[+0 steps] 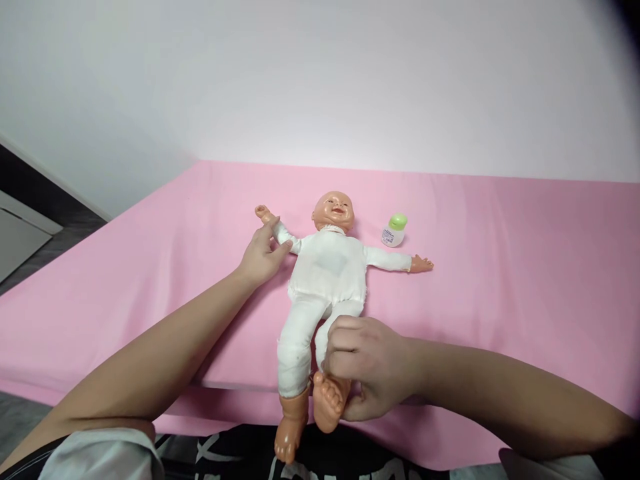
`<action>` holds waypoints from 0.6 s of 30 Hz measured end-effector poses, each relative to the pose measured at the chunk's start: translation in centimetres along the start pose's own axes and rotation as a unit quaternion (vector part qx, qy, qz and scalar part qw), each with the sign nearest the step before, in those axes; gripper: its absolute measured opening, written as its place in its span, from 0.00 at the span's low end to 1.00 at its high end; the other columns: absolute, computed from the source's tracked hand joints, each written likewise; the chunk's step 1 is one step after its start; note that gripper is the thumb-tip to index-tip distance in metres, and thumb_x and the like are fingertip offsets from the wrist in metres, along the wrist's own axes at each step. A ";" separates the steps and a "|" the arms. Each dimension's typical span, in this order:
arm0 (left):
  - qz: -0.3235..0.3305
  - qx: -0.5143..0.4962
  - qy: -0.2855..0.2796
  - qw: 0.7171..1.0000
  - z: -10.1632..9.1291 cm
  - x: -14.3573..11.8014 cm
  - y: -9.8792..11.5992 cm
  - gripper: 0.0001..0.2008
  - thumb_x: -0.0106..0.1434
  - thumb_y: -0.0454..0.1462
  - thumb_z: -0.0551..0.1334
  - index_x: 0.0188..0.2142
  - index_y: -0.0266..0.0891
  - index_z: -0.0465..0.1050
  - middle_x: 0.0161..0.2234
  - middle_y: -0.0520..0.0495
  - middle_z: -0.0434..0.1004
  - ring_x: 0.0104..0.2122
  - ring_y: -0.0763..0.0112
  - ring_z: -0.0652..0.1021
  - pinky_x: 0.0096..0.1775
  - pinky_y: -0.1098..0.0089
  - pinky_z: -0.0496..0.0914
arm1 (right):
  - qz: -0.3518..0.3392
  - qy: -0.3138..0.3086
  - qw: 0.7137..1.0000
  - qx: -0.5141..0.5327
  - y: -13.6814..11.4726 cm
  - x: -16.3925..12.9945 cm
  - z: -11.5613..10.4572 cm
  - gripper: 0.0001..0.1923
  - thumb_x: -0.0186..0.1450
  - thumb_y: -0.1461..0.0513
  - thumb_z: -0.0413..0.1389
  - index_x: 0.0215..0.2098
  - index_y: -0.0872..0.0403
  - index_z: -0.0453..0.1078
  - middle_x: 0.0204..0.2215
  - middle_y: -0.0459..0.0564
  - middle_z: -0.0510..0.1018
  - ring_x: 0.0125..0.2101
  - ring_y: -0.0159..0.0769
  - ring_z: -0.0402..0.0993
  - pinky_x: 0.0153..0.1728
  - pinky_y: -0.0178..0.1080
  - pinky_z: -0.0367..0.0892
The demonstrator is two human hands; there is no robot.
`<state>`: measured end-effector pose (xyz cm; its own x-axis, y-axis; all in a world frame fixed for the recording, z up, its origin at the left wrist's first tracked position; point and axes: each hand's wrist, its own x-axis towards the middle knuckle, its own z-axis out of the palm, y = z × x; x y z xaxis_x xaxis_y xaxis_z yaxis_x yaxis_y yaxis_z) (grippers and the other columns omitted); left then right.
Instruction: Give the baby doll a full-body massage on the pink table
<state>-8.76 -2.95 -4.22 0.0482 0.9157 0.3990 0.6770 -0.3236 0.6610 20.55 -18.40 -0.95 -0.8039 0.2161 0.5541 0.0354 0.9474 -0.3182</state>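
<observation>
A baby doll (330,270) with a white cloth body and a plastic head, hands and feet lies on its back on a pink-covered table (500,280). Its head points away from me and its arms are spread wide. My left hand (264,253) is at the doll's arm on the left, thumb and fingers closed about the forearm just below the plastic hand. With curled fingers, my right hand (367,367) grips the doll's lower leg on the right, close above the ankle. That foot turns its sole toward me, while the other hangs past the table's front edge.
A small clear bottle (393,238) with a green cap and a printed label stands right of the doll's head. Behind the table rises a white wall (350,80). Dark floor shows at the left, and my clothed body is at the front edge.
</observation>
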 end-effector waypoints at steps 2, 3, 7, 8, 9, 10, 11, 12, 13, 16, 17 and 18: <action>0.057 0.020 0.006 0.998 -0.3 -0.6 1.2 0.37 0.71 0.50 0.64 0.75 0.47 0.59 0.66 0.36 0.69 0.63 0.49 0.74 0.62 0.44 0.72 | -0.002 0.076 0.997 0.028 0.0 0.0 -0.6 0.12 0.64 0.53 0.62 0.38 0.49 0.67 0.31 0.46 0.77 0.31 0.37 0.73 0.38 0.43 0.75; 0.092 0.031 0.002 0.995 -0.4 -0.9 1.9 0.36 0.71 0.50 0.64 0.74 0.46 0.60 0.67 0.36 0.67 0.66 0.48 0.71 0.65 0.43 0.70 | -0.003 0.112 0.993 0.032 0.0 -0.1 -1.1 0.13 0.64 0.54 0.63 0.42 0.49 0.68 0.33 0.47 0.79 0.34 0.38 0.76 0.41 0.45 0.76; 0.253 0.060 -0.065 0.963 -0.6 -2.1 4.6 0.32 0.70 0.51 0.64 0.70 0.45 0.68 0.72 0.35 0.62 0.72 0.44 0.65 0.70 0.43 0.64 | 0.034 0.225 0.972 -0.054 1.0 -0.6 -2.8 0.25 0.60 0.60 0.67 0.54 0.48 0.68 0.44 0.52 0.81 0.44 0.47 0.80 0.47 0.53 0.78; 0.286 0.063 -0.086 0.952 -0.5 -2.3 4.9 0.30 0.70 0.50 0.65 0.68 0.45 0.71 0.72 0.35 0.61 0.73 0.43 0.64 0.71 0.43 0.63 | 0.053 0.245 0.964 -0.089 1.5 -0.8 -3.0 0.27 0.59 0.62 0.67 0.55 0.47 0.68 0.47 0.54 0.80 0.47 0.50 0.80 0.49 0.55 0.78; 0.310 0.064 -0.104 0.943 -0.4 -2.4 5.2 0.29 0.70 0.50 0.65 0.67 0.45 0.73 0.73 0.36 0.60 0.73 0.43 0.64 0.71 0.44 0.63 | 0.073 0.261 0.955 -0.120 2.0 -0.9 -3.2 0.28 0.58 0.63 0.67 0.56 0.47 0.68 0.49 0.55 0.79 0.49 0.53 0.80 0.50 0.58 0.78; 0.322 0.066 -0.117 0.937 -0.3 -2.4 5.3 0.27 0.70 0.49 0.65 0.66 0.46 0.74 0.74 0.36 0.60 0.73 0.43 0.63 0.71 0.44 0.63 | 0.092 0.269 0.948 -0.145 2.7 -1.0 -3.2 0.29 0.58 0.64 0.66 0.57 0.47 0.68 0.51 0.56 0.79 0.51 0.55 0.79 0.52 0.60 0.77; 0.324 0.068 -0.126 0.935 -0.2 -2.5 5.3 0.27 0.70 0.49 0.65 0.65 0.47 0.75 0.74 0.36 0.60 0.74 0.43 0.63 0.71 0.43 0.63 | 0.112 0.272 0.942 -0.163 3.4 -1.1 -3.2 0.28 0.59 0.64 0.66 0.57 0.47 0.68 0.53 0.57 0.78 0.53 0.56 0.79 0.54 0.62 0.76; 0.318 0.069 -0.132 0.936 -0.2 -2.4 5.3 0.26 0.70 0.49 0.65 0.64 0.47 0.76 0.74 0.37 0.61 0.74 0.43 0.64 0.71 0.43 0.63 | 0.131 0.271 0.938 -0.173 4.1 -1.1 -3.1 0.27 0.59 0.65 0.65 0.56 0.47 0.68 0.53 0.58 0.78 0.54 0.57 0.78 0.55 0.63 0.76; 0.310 0.067 -0.136 0.939 -0.2 -2.4 5.2 0.26 0.69 0.50 0.66 0.64 0.48 0.76 0.74 0.37 0.61 0.73 0.43 0.64 0.71 0.43 0.64 | 0.150 0.267 0.935 -0.177 4.7 -1.1 -3.1 0.26 0.60 0.65 0.65 0.56 0.48 0.68 0.53 0.58 0.78 0.55 0.57 0.78 0.56 0.63 0.76; 0.289 0.050 -0.139 0.946 -0.2 -2.3 4.9 0.28 0.69 0.51 0.67 0.65 0.48 0.75 0.75 0.38 0.59 0.72 0.43 0.65 0.70 0.44 0.65 | 0.185 0.260 0.932 -0.170 6.0 -1.0 -3.0 0.26 0.59 0.64 0.65 0.55 0.49 0.68 0.52 0.58 0.79 0.55 0.57 0.78 0.56 0.62 0.76; 0.282 0.042 -0.136 0.949 -0.3 -2.3 4.9 0.28 0.69 0.51 0.66 0.65 0.48 0.75 0.75 0.38 0.59 0.72 0.44 0.67 0.69 0.45 0.66 | 0.184 0.261 0.933 -0.168 6.1 -1.0 -3.1 0.26 0.59 0.64 0.65 0.55 0.49 0.68 0.51 0.57 0.80 0.54 0.56 0.78 0.56 0.62 0.76; 0.269 0.037 -0.131 0.953 -0.3 -2.2 4.9 0.28 0.69 0.51 0.66 0.65 0.48 0.74 0.74 0.38 0.59 0.70 0.45 0.68 0.69 0.46 0.67 | 0.175 0.262 0.934 -0.169 6.1 -0.9 -3.2 0.26 0.58 0.64 0.66 0.54 0.49 0.68 0.50 0.57 0.80 0.53 0.56 0.78 0.55 0.61 0.77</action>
<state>-5.75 -6.63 -1.70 0.5789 0.6527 0.4887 0.5519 -0.7548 0.3544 23.39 -12.06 -0.96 -0.3103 0.5277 0.7907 0.4978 0.7988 -0.3377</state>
